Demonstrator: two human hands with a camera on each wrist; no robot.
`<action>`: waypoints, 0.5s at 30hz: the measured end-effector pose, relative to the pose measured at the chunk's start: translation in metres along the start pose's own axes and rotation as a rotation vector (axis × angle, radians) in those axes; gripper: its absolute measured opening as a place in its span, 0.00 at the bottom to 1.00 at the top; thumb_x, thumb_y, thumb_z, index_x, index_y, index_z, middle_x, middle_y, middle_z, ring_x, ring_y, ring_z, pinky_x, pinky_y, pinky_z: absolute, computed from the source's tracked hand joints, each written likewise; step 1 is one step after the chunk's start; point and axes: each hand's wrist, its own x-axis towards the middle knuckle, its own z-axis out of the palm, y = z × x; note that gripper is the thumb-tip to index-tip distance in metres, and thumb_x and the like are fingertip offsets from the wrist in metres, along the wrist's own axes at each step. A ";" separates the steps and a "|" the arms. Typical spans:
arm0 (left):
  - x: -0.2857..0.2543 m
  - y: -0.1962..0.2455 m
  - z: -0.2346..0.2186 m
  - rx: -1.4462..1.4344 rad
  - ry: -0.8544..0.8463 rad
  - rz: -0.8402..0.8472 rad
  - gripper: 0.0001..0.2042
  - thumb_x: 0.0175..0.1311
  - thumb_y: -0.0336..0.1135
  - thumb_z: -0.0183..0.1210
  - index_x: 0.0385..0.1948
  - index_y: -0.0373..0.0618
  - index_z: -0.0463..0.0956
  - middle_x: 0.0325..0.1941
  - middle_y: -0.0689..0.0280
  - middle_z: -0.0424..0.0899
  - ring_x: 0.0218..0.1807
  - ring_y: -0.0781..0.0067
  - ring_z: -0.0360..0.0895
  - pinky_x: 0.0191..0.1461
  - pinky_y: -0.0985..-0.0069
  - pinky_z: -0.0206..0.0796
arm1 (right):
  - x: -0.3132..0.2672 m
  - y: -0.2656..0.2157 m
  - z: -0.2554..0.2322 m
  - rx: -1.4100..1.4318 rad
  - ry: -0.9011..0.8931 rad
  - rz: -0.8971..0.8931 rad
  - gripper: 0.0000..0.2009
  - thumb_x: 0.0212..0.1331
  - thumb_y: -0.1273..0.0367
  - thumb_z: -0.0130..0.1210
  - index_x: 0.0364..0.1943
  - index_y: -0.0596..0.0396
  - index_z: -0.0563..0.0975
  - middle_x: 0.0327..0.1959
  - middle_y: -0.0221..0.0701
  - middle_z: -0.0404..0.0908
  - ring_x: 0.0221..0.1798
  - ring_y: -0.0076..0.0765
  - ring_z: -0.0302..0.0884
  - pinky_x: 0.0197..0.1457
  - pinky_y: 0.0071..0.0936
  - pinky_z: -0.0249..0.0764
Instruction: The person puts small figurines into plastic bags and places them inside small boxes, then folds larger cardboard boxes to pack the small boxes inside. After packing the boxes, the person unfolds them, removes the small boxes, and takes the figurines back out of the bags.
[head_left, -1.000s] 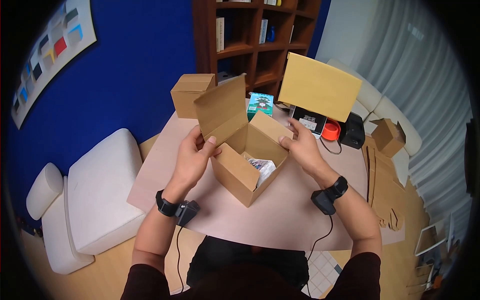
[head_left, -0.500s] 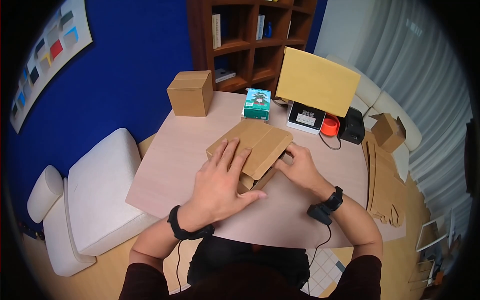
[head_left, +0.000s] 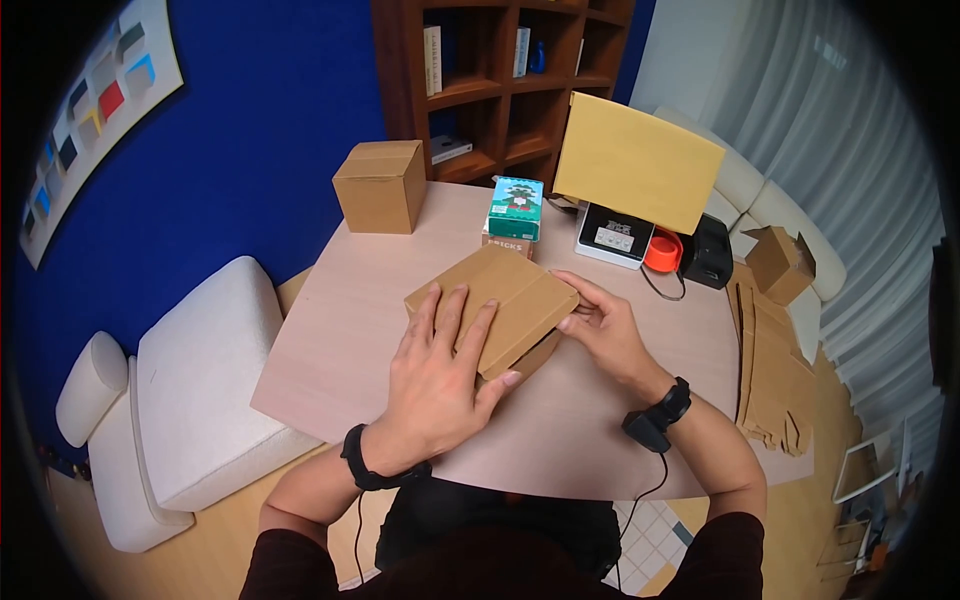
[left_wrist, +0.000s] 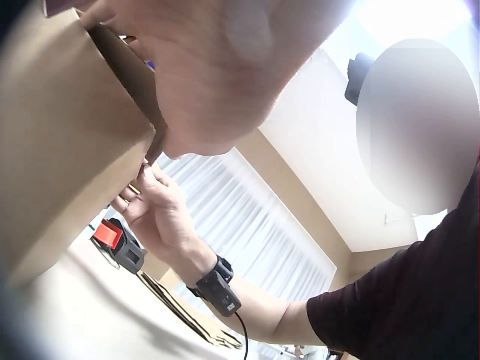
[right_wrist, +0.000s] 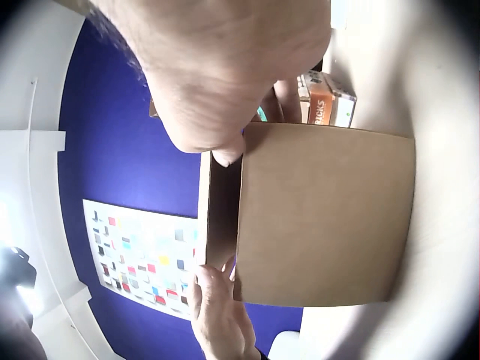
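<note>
Hands work over the surface (head_left: 330, 320), its middle holding the cardboard box (head_left: 540, 358): the left hand (head_left: 434, 390) spread on the lid (head_left: 500, 295), gripping nothing, the right hand (head_left: 607, 330) pinching the lid's right corner. Upright a second ago, the lid is nearly down, hiding the packet seen inside. Toward the far edge, a green box (head_left: 515, 208) tops one marked BRICKS (head_left: 508, 243).
</note>
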 end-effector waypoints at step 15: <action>-0.010 -0.052 -0.030 0.205 -0.306 0.052 0.33 0.75 0.53 0.56 0.80 0.63 0.64 0.85 0.46 0.56 0.84 0.31 0.52 0.79 0.31 0.52 | -0.012 0.016 0.068 -1.021 0.142 -0.475 0.29 0.64 0.70 0.64 0.69 0.65 0.75 0.69 0.61 0.75 0.45 0.59 0.90 0.52 0.41 0.87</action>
